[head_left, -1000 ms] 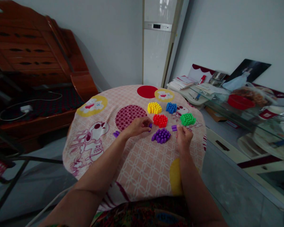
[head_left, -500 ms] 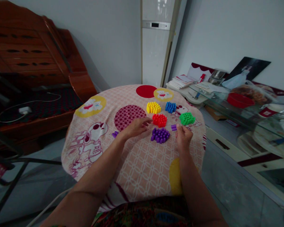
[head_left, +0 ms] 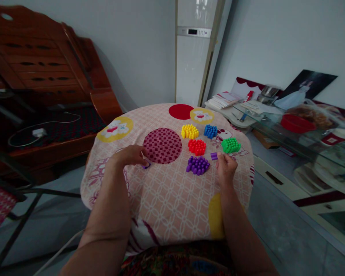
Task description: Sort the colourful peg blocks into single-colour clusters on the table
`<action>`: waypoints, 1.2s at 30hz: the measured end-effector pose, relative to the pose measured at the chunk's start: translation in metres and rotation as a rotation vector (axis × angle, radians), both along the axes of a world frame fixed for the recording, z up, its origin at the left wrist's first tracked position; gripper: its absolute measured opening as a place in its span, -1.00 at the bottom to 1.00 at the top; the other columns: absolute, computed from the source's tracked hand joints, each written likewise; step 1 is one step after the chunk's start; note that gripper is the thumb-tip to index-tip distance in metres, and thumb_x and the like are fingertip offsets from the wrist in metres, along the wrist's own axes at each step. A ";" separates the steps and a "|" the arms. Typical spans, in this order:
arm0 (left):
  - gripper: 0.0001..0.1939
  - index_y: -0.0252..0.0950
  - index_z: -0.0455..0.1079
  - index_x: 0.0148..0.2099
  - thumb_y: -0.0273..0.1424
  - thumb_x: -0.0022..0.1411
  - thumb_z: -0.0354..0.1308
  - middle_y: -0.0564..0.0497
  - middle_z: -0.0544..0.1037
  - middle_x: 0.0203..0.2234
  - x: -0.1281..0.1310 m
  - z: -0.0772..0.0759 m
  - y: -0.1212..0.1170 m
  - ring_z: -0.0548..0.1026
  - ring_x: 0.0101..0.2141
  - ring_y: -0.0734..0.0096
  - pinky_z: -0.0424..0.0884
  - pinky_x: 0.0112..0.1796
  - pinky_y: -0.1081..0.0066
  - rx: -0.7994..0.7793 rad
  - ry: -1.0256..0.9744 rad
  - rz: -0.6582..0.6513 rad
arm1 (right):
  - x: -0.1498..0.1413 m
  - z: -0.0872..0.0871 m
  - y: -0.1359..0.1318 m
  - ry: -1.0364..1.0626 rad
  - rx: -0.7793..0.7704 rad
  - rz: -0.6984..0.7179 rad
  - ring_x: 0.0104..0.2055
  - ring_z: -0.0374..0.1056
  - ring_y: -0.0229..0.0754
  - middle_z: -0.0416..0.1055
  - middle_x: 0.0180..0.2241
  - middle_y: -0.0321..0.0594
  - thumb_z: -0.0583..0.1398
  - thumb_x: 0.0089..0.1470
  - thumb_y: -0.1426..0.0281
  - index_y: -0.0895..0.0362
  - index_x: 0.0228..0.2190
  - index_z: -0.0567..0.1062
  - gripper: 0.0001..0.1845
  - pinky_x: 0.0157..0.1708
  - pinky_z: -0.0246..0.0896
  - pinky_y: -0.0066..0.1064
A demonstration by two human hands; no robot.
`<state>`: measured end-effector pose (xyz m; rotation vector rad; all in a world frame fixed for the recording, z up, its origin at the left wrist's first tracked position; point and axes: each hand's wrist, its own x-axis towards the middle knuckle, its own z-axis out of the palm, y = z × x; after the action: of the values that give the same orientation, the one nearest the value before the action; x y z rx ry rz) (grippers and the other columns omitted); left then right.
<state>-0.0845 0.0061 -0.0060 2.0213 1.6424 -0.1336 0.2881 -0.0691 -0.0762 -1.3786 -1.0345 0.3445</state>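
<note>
My right hand [head_left: 226, 168] is closed, pinching a few joined purple plastic pegs [head_left: 214, 156] between thumb and fingers, just right of the purple cluster. At the left, my left hand [head_left: 130, 155] bends down over the cloth. Its fingertips close on small purple pegs [head_left: 146, 165] beside the checked circle, partly hidden by the fingers. Between the hands stand a purple peg cluster [head_left: 197, 165] with rounded tops and a red cluster [head_left: 197, 147]. Behind them are a yellow cluster [head_left: 189, 131] and a blue one [head_left: 210, 131]. A green cluster [head_left: 230, 145] stands beyond my right hand.
A patterned cloth [head_left: 172, 207] covers the round-cornered table. To the right, a glass-topped cabinet [head_left: 264, 119] holds papers, a red bowl [head_left: 297, 123] and bags. A wooden bench [head_left: 46, 76] is at the left, and a tall white unit [head_left: 192, 69] stands behind the table.
My left hand has moved left and down, from beside the red cluster to the purple pegs at the left. My right hand still holds its purple pegs. The view has shifted slightly.
</note>
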 end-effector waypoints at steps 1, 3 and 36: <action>-0.64 -0.30 0.47 -0.15 -0.27 -0.01 0.33 -0.01 0.62 -0.36 0.003 -0.001 0.000 0.50 -0.43 0.35 0.29 -0.41 0.45 0.000 0.016 -0.008 | 0.000 0.000 0.000 0.005 -0.003 -0.001 -0.62 0.08 -0.31 0.16 -0.73 -0.43 0.20 0.16 0.11 0.09 -0.68 0.28 -0.51 -0.54 -0.02 -0.40; -0.68 -0.29 0.46 -0.23 -0.30 -0.06 0.36 -0.01 0.61 -0.37 0.010 -0.002 0.002 0.48 -0.41 0.35 0.26 -0.40 0.46 0.053 0.051 -0.060 | -0.001 0.001 -0.001 0.013 -0.010 -0.004 -0.62 0.06 -0.31 0.14 -0.73 -0.44 0.20 0.15 0.12 0.09 -0.68 0.27 -0.51 -0.54 -0.03 -0.40; -0.86 -0.32 0.53 -0.30 -0.38 0.14 0.18 0.02 0.59 -0.48 0.146 -0.028 -0.020 0.50 -0.43 0.40 0.30 -0.38 0.46 0.388 -0.462 -0.086 | -0.004 0.009 -0.003 0.015 -0.003 0.006 -0.61 0.07 -0.30 0.13 -0.72 -0.42 0.18 0.14 0.09 0.07 -0.69 0.25 -0.50 -0.55 -0.01 -0.41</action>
<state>0.0619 -0.0140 -0.0342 2.1850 1.3580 0.6225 0.2845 -0.0722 -0.0667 -1.3736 -1.0260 0.3605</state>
